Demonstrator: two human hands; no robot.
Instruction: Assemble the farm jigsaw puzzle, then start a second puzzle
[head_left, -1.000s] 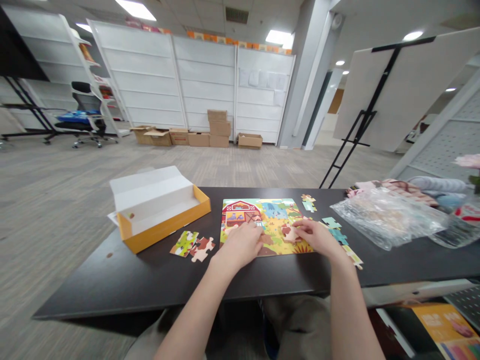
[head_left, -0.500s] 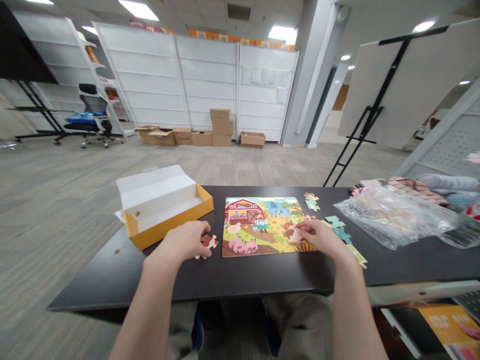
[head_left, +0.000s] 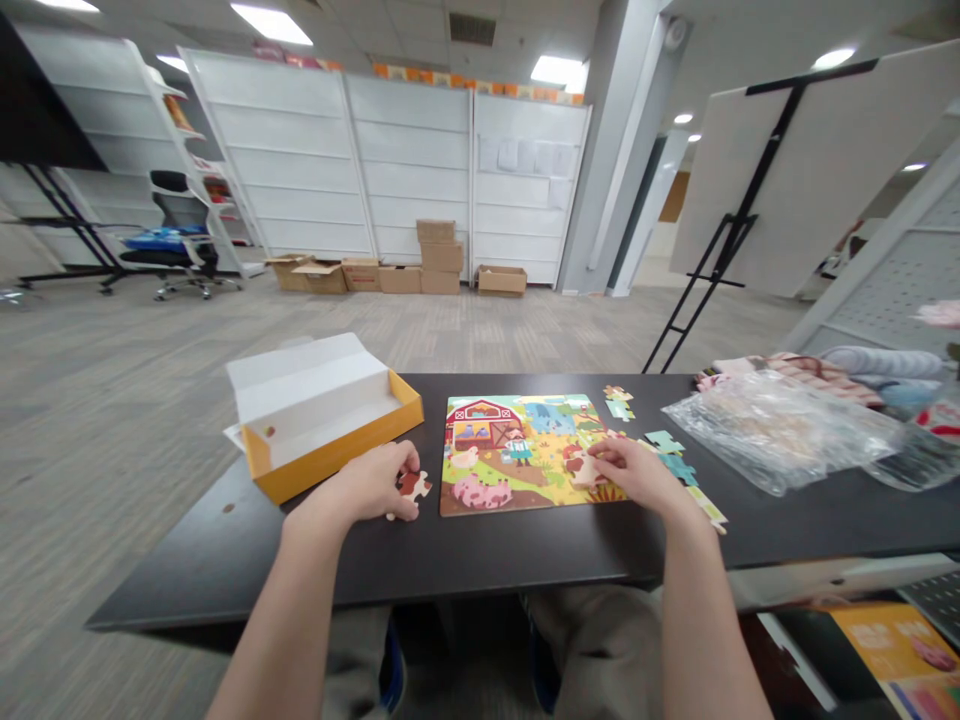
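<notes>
The near edge of the dark worktop [head_left: 487, 565] ran in front of the person, with a strip of bare surface between it and the puzzle [head_left: 484, 492]. Another bare stretch reached toward the near left corner. The open yellow box [head_left: 337, 452] sat by the far left corner; the plastic bag [head_left: 784, 435] lay toward the right, beside folded cloths [head_left: 825, 380]. Loose pieces [head_left: 679, 468] lined the puzzle's right side, and a small cluster [head_left: 619, 403] lay nearer the far edge. Beyond were a carpeted floor [head_left: 510, 335], cardboard boxes [head_left: 441, 257] and white shelving [head_left: 409, 150].

The left hand [head_left: 367, 482] was curved, thumb and forefinger apart around a brown-and-cream piece [head_left: 414, 485], left of the puzzle; whether it gripped the piece could not be told. The right hand [head_left: 637, 475] had its fingertips at the cow piece [head_left: 580, 470] on the puzzle's right part, its grip likewise unclear.
</notes>
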